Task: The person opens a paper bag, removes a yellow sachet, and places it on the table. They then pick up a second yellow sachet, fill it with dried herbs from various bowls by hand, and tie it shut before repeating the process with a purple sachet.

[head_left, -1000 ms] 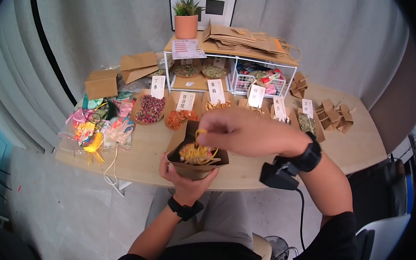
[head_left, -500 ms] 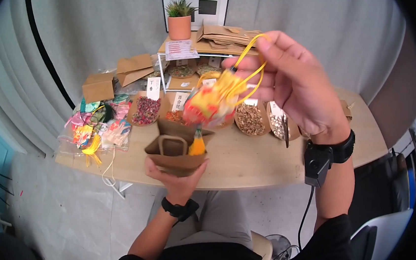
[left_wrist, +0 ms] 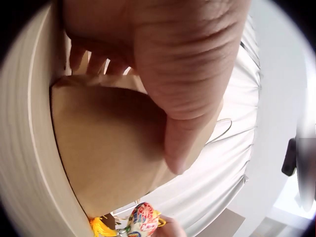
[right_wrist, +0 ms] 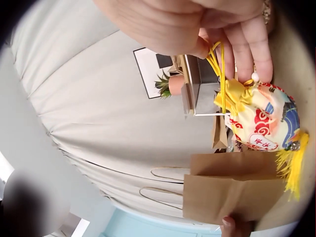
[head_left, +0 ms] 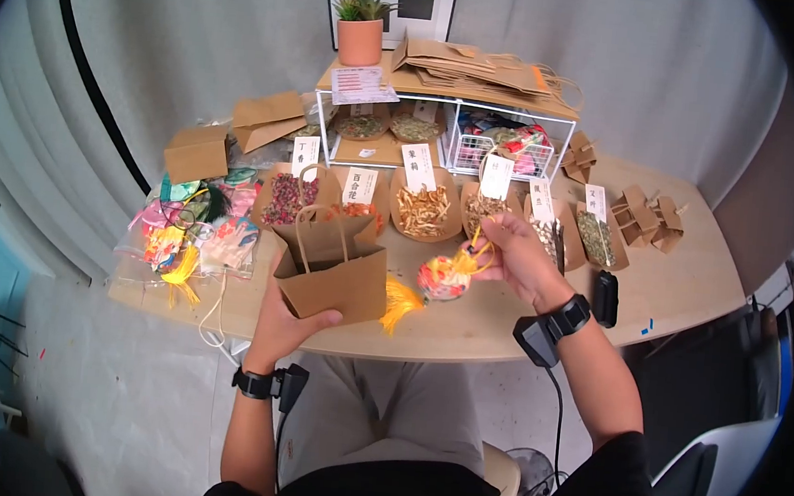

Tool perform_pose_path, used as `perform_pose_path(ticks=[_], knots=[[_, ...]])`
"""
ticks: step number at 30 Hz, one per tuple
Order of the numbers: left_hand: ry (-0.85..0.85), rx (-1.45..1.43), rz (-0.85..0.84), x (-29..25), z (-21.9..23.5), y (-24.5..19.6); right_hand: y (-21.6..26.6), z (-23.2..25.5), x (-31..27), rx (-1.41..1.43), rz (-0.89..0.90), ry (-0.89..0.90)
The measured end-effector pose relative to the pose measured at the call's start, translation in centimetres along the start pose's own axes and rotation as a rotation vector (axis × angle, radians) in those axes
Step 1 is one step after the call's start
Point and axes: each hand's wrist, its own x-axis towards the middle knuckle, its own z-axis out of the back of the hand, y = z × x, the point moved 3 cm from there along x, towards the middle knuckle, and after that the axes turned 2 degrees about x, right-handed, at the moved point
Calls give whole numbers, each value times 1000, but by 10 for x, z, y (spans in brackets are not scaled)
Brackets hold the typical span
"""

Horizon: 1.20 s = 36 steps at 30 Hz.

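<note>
My left hand [head_left: 289, 319] grips a brown paper bag [head_left: 342, 286] with twisted handles, thumb on its near face and fingers round the far side. The bag's mouth faces up, tilted a little. To its right, my right hand [head_left: 519, 254] pinches the yellow cord of a small drawstring sachet [head_left: 444, 277]. The sachet hangs beside the bag, low over the table, and its yellow tassel [head_left: 401, 303] trails to the left. In the right wrist view the sachet [right_wrist: 264, 116] shows a red and blue print with a gathered yellow neck.
Labelled paper trays of dried flowers and herbs, such as a tray of yellow petals [head_left: 422, 211], line the table's middle. Colourful sachets in a plastic bag [head_left: 195, 230] lie left. A shelf [head_left: 449, 90] behind bears flat paper bags [head_left: 474, 69] and a potted plant [head_left: 359, 42].
My right hand has lifted the sachet up out of the paper bag, then lowered it to the bag's right. The left hand has shifted left and turned the bag.
</note>
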Motion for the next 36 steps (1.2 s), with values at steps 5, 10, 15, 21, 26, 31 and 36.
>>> perform_pose_path(ticks=[5, 10, 15, 21, 26, 31, 36], knots=[[26, -270, 132, 6, -8, -6, -40, 18, 13, -200, 73, -88], [-213, -490, 199, 13, -18, -9, -63, 30, 26, -565, 352, -140], [-237, -402, 150, 15, -22, -13, -10, -20, -26, -1170, 592, -431], [-83, -478, 290, 20, -42, -25, -26, -81, -39, -433, 620, 142], [-101, -721, 501, 24, -38, -23, -23, -88, -40, -648, 771, 243], [-79, -702, 48, 14, -31, -52, -32, -79, -29, -388, 533, 162], [123, -307, -70, 10, -24, -31, -32, -76, -31, -388, 567, 153]])
